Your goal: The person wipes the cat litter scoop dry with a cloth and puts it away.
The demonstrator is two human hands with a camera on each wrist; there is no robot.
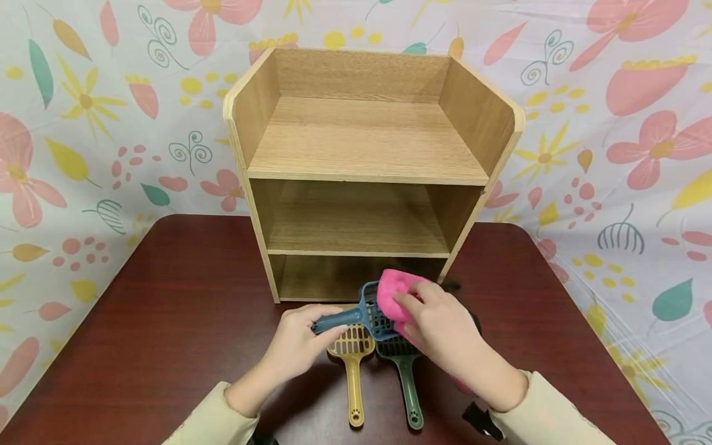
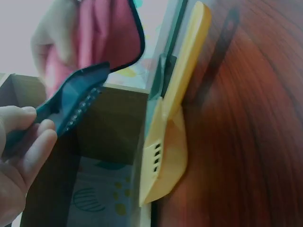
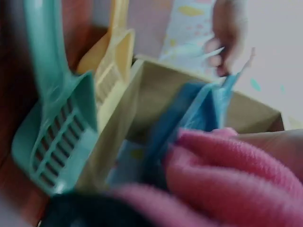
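My left hand (image 1: 303, 340) grips the handle of a blue slotted litter scoop (image 1: 374, 318), held up in front of the shelf. A bunched pink cloth (image 1: 396, 296) is in my right hand (image 1: 445, 321), pressed against the scoop's far right side. Dark edging runs along the cloth (image 2: 111, 42) in the left wrist view. Below the blue scoop, a yellow litter scoop (image 1: 353, 371) and a dark green litter scoop (image 1: 408, 383) lie side by side, handles toward me. The right wrist view shows the green scoop (image 3: 57, 137) close by, its slots visible.
A wooden shelf unit (image 1: 361, 176) with three levels stands on the dark red-brown table (image 1: 167, 346). The slotted scoop heads lie close to its front. A floral cloth backdrop (image 1: 100, 123) hangs behind. A black strap (image 1: 483, 420) shows near my right wrist.
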